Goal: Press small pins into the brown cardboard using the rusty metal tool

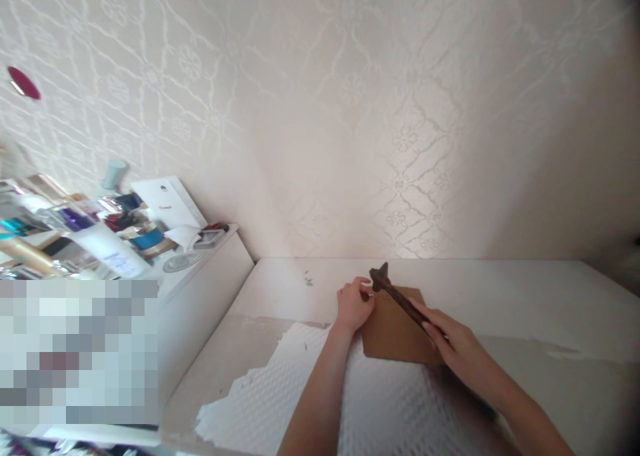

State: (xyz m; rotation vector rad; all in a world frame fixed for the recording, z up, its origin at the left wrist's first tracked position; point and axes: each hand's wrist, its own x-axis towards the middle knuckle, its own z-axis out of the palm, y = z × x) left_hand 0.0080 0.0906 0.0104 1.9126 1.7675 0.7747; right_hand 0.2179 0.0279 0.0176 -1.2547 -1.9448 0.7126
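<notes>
My right hand (pixel 453 339) is wrapped round the handle of a dark brown hammer (pixel 404 303). The hammer slants up to the left, its head above the top left part of a brown cardboard sheet (pixel 395 333). At that sheet's upper left corner is my left hand (pixel 356 304), fingers curled in and closed close to the hammer head. Whatever its fingertips hold, if anything, is too small to make out. Under the cardboard's near side lies a white quilted sheet (pixel 280 376) with a ragged edge.
The pale worktop (pixel 290 276) meets a patterned wall (pixel 320 143) at the back. On the left, a white cabinet (pixel 215 296) carries several bottles and jars, a white box (pixel 170 203) and a white tube (pixel 113 249). Small dark scraps (pixel 309 281) lie on the worktop.
</notes>
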